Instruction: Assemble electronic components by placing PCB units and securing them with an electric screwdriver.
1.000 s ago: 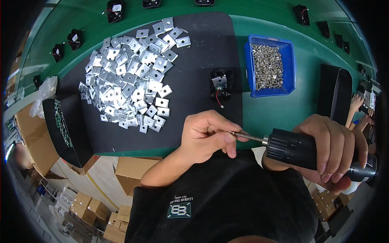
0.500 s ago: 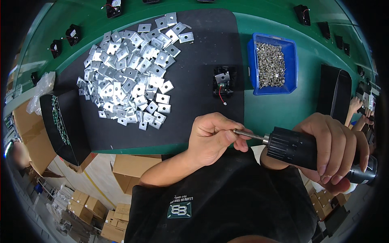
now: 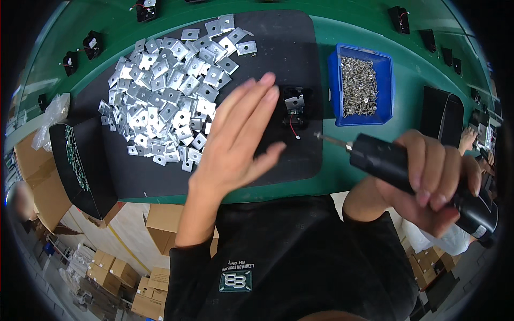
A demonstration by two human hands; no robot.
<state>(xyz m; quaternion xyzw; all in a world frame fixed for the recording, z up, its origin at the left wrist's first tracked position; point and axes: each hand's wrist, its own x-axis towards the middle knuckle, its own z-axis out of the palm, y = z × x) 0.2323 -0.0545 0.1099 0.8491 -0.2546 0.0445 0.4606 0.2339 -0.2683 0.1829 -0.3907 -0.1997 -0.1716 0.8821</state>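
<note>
My left hand [image 3: 235,139] is open, its fingers stretched out over the black mat [image 3: 289,160] just left of a small black housing [image 3: 302,115]. A metal plate [image 3: 294,102] with a hole lies in that housing, and a red wire [image 3: 292,127] with a white plug trails from it. In my right hand [image 3: 431,176] is a black electric screwdriver [image 3: 383,158], its bit pointing left, with what looks like a screw at the tip. The tip hovers near the housing's lower right. To the left spreads a heap of bent metal plates [image 3: 160,96].
A blue bin [image 3: 335,85] of screws [image 3: 358,85] stands right of the mat. Black boxes flank the bench: one [image 3: 88,166] with green circuit boards at left, another [image 3: 441,117] at right. Several black housings [image 3: 92,45] sit along the far side. Another person's hand [image 3: 467,139] shows at far right.
My left hand has let go of the screwdriver's tip, opened, and moved up and left over the mat. The screwdriver has tilted, its tip rising toward the housing.
</note>
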